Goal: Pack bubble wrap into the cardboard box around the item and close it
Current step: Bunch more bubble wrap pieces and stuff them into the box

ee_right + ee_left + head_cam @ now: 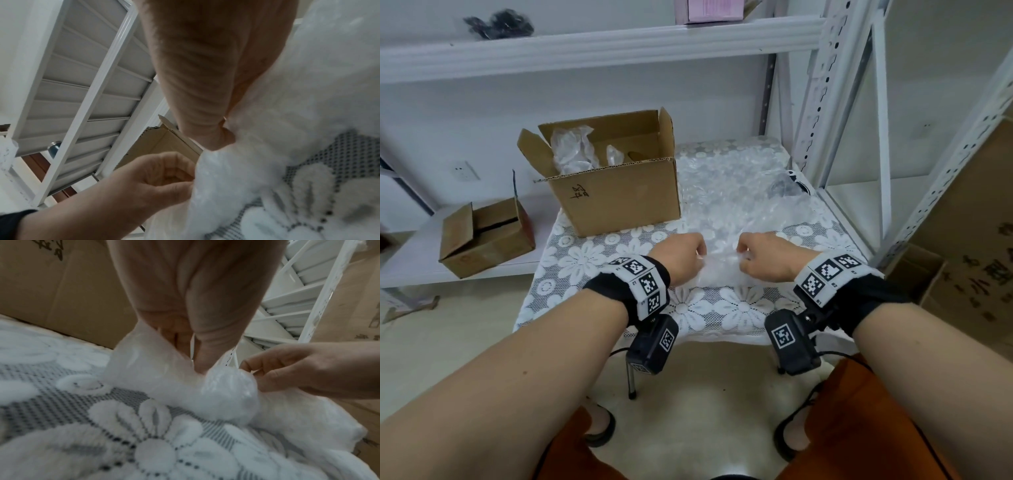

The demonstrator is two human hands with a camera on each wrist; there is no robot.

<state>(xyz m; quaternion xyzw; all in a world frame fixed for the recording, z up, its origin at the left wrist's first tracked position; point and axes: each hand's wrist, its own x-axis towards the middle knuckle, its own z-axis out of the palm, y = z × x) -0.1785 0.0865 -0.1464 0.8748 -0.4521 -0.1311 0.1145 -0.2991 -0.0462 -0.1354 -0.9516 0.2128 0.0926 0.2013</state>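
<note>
both hands are pinching the near edge of the bubble wrap (726, 202). left hand (678, 255) has thumb and curled fingers (180, 339) clamped on a bunched bit of film, and the right hand (767, 255) pinches the same edge just beside it, fingers (226, 138) curled in tight. the two grips sit close together near the table's (599, 260) front edge, with the sheet running back from there to the far right corner.

the box (616, 181) is at the table's far left corner, flaps up, some wrap already stuffed inside. can't make out the item itself in there.

looks like they're about to tear off or gather a piece. if tearing, i'd keep the pinches close like this and pull apart along a seam between bubbles so it rips straight. if gathering, scrunch loosely, don't crush the bubbles, then tuck it into whatever gap is left in the box before folding flaps.
</note>
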